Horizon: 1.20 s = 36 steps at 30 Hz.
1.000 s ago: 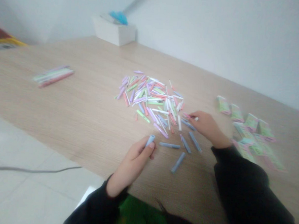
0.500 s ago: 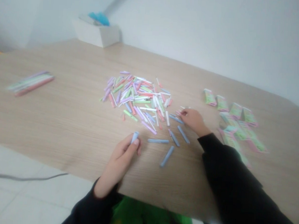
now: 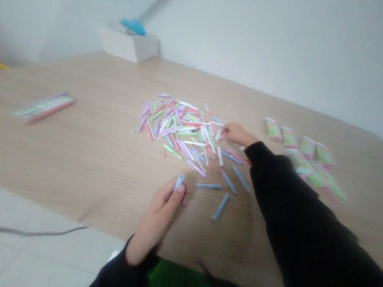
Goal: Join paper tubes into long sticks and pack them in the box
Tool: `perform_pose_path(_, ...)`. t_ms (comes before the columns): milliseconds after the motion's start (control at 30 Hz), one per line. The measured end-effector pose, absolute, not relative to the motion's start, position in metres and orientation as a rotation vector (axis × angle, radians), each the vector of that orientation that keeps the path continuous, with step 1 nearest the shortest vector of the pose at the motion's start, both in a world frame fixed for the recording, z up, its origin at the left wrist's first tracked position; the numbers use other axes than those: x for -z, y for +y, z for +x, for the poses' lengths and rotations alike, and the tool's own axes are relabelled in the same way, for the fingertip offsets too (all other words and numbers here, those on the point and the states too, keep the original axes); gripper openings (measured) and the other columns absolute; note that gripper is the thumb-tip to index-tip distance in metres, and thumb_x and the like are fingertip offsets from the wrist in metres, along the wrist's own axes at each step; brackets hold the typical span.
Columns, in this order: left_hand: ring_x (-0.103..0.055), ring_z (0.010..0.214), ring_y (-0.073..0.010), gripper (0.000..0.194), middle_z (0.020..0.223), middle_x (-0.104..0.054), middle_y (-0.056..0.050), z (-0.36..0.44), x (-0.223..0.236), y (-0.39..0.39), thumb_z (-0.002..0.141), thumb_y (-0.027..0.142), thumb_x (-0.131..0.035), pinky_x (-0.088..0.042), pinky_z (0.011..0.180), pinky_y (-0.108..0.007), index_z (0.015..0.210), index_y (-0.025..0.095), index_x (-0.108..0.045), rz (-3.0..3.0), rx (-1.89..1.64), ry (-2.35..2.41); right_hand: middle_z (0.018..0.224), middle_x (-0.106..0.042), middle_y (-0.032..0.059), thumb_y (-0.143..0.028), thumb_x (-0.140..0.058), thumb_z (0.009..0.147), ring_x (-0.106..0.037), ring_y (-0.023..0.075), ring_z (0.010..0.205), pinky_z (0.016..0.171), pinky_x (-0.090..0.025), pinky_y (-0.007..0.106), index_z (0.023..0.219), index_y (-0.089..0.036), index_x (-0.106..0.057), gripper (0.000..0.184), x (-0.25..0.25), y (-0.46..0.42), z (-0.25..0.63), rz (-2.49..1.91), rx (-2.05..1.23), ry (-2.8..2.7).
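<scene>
A heap of short pastel pen parts [image 3: 182,126], purple, pink, green, white and blue, lies in the middle of the wooden table [image 3: 92,156]. My left hand [image 3: 163,205] rests near the table's front edge, its fingers closed on a blue pen barrel [image 3: 178,182]. Several loose blue barrels [image 3: 220,207] lie just right of it. My right hand [image 3: 236,133] reaches to the right edge of the heap with its fingers curled among the pieces; what they grip is too blurred to name.
A bundle of assembled pens [image 3: 44,105] lies at the far left. Small green and pink packets [image 3: 305,159] are scattered at the right. A white box [image 3: 129,43] stands against the back wall. A grey cable [image 3: 32,231] runs across the floor.
My right hand has moved farther away and left, from the near blue pieces up to the heap's right edge. My left hand still holds the blue barrel.
</scene>
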<state>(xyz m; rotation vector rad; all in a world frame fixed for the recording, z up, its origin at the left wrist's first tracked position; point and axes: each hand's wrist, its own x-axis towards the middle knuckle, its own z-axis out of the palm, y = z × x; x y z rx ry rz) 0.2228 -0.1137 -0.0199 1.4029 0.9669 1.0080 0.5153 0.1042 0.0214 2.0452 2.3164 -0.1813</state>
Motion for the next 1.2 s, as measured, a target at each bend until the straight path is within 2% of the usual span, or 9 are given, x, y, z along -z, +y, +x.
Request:
perform_pose_path(100,-0.049,0.072,-0.0169,0.041,0.072,-0.051,0.001,0.221,0.02,-0.115,0.104,0.049,-0.043,-0.037,0.071,-0.03,0.077,0.021,-0.053,1.374,-1.002,0.97,0.114,-0.071,0.0072,-0.036,-0.068,0.098,-0.069,0.0209,0.102,0.091,-0.058,0.044,0.111,-0.014,-0.069,0.025,-0.019,0.119,0.519,1.937,0.225,2.361)
perform_pose_path(167,-0.05,0.073,-0.017,0.041,0.072,-0.051,0.001,0.22,0.018,-0.116,0.104,0.049,-0.043,-0.038,0.071,-0.03,0.076,0.021,-0.052,1.359,-0.993,0.973,0.111,-0.073,0.0078,-0.03,-0.069,0.096,-0.07,0.0216,0.102,0.092,-0.057,0.043,0.108,-0.013,-0.071,0.021,-0.018,0.121,0.524,1.895,0.24,2.389)
perform_pose_path(233,-0.05,0.073,-0.0173,0.041,0.072,-0.051,0.001,0.22,0.017,-0.116,0.103,0.05,-0.044,-0.038,0.071,-0.03,0.076,0.021,-0.053,1.357,-0.991,0.983,0.103,-0.077,0.0084,-0.017,-0.07,0.089,-0.071,0.0223,0.099,0.092,-0.055,0.038,0.102,-0.012,-0.076,0.015,-0.018,0.12,0.528,1.861,0.257,2.419)
perform_pose_path(400,-0.051,0.071,-0.0181,0.043,0.071,-0.052,0.0,0.222,0.014,-0.117,0.103,0.053,-0.044,-0.039,0.068,-0.03,0.075,0.021,-0.053,1.375,-0.977,1.023,0.101,-0.08,0.0083,-0.005,-0.062,0.073,-0.071,0.0234,0.095,0.083,-0.051,0.026,0.103,-0.012,-0.082,0.037,-0.018,0.112,0.537,1.819,0.275,2.463)
perform_pose_path(667,-0.055,0.073,-0.0199,0.048,0.07,-0.054,-0.001,0.219,0.016,-0.118,0.101,0.058,-0.046,-0.041,0.066,-0.031,0.072,0.022,-0.055,1.363,-1.063,1.118,0.097,-0.076,0.0092,-0.005,-0.054,0.082,-0.068,0.019,0.083,0.081,-0.049,0.025,0.105,-0.013,-0.08,0.035,-0.016,0.105,0.55,1.769,0.263,2.45)
perform_pose_path(800,-0.054,0.075,-0.0197,0.045,0.071,-0.052,0.0,0.219,0.018,-0.12,0.103,0.055,-0.046,-0.041,0.073,-0.032,0.074,0.022,-0.056,1.326,-1.11,1.145,0.111,-0.071,0.0133,-0.006,-0.056,0.088,-0.066,0.0206,0.097,0.092,-0.048,0.03,0.099,-0.012,-0.078,0.026,-0.008,0.107,0.549,1.726,0.219,2.494)
perform_pose_path(933,-0.053,0.076,-0.0194,0.043,0.071,-0.051,0.0,0.221,0.02,-0.118,0.104,0.053,-0.046,-0.041,0.076,-0.032,0.076,0.022,-0.055,1.325,-1.108,1.145,0.114,-0.07,0.0091,-0.016,-0.065,0.094,-0.064,0.0223,0.108,0.099,-0.049,0.041,0.098,-0.013,-0.071,0.008,-0.001,0.109,0.549,1.744,0.166,2.522)
perform_pose_path(1067,-0.05,0.074,-0.018,0.042,0.072,-0.05,0.001,0.224,0.019,-0.115,0.105,0.051,-0.044,-0.039,0.073,-0.031,0.078,0.021,-0.054,1.388,-1.093,1.098,0.099,-0.074,0.0143,-0.006,-0.056,0.093,-0.067,0.0232,0.094,0.089,-0.05,0.037,0.093,-0.009,-0.071,0.014,-0.015,0.099,0.547,1.891,0.137,2.541)
perform_pose_path(1200,-0.051,0.076,-0.0173,0.037,0.077,-0.052,0.0,0.232,0.011,-0.114,0.107,0.046,-0.041,-0.04,0.074,-0.03,0.083,0.021,-0.053,1.473,-1.011,0.995,0.098,-0.075,0.0098,-0.007,-0.044,0.096,-0.069,0.0181,0.078,0.074,-0.051,0.03,0.117,-0.012,-0.065,0.03,-0.051,0.054,0.529,2.104,0.199,2.652)
